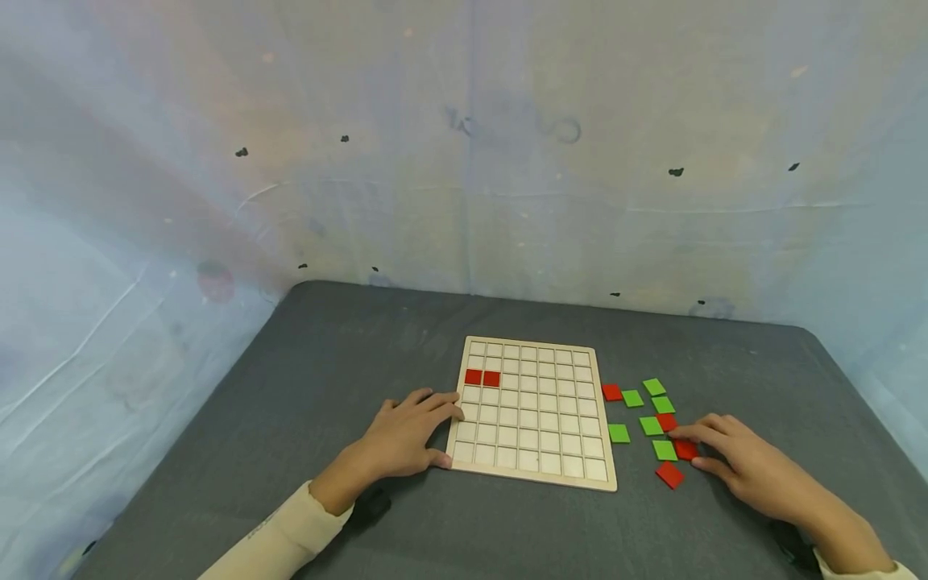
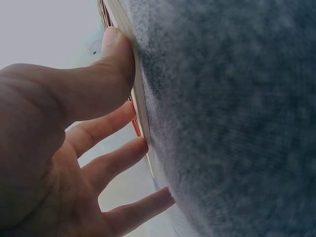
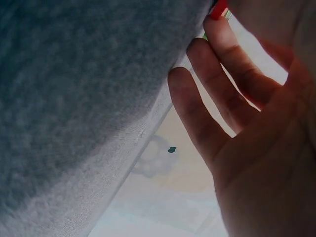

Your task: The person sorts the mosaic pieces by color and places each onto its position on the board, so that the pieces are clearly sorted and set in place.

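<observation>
A pale wooden grid board (image 1: 536, 478) lies on the dark table. Two red square tiles (image 1: 491, 379) sit side by side in its left part, in the third row from the far edge. My left hand (image 1: 406, 437) rests spread along the board's left edge, its thumb (image 2: 117, 47) against the rim by the near corner. To the right of the board, my right hand (image 1: 754, 467) pinches a red tile (image 1: 685, 450) between thumb and index finger. A bit of that red shows by the fingertips in the right wrist view; the palm hides the rest.
Several loose green tiles (image 1: 652, 425) and a few red tiles (image 1: 670, 474) are scattered between the board and my right hand. One red tile (image 1: 612, 392) lies against the board's right edge. A pale cloth backdrop (image 1: 471, 161) stands behind the table (image 1: 362, 338).
</observation>
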`<control>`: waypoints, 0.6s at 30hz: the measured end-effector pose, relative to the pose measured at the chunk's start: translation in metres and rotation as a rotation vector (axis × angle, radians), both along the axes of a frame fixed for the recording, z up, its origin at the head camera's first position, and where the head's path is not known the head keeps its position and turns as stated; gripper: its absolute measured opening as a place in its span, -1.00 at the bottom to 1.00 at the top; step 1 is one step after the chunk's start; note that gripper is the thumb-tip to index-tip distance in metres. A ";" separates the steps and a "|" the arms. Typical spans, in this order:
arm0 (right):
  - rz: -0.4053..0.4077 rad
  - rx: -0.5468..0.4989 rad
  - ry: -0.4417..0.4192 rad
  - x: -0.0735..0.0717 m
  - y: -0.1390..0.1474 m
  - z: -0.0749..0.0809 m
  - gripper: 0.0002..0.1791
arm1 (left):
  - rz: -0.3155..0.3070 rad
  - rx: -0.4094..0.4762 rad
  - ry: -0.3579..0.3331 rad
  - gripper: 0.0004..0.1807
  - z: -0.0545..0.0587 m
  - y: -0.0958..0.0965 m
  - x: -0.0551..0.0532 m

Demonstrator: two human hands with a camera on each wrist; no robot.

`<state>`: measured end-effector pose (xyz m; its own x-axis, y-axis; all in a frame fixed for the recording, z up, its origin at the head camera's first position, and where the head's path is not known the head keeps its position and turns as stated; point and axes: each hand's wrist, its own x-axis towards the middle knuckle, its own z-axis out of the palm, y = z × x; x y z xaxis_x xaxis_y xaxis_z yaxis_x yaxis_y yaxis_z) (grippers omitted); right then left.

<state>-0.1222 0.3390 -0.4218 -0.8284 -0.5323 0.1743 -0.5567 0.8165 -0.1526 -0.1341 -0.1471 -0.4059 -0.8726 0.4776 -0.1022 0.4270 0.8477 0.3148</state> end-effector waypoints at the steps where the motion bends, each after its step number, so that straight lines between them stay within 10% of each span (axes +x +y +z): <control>1: -0.003 0.003 -0.002 0.000 0.000 0.000 -0.52 | 0.000 -0.002 -0.001 -0.36 0.000 0.000 0.000; 18: -0.036 -0.082 -0.114 0.000 -0.013 0.010 -0.60 | -0.004 -0.005 -0.009 -0.37 0.001 0.000 0.001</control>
<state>-0.1223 0.3265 -0.4120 -0.8636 -0.4897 0.1201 -0.5027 0.8177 -0.2805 -0.1335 -0.1467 -0.4050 -0.8696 0.4808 -0.1121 0.4279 0.8473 0.3145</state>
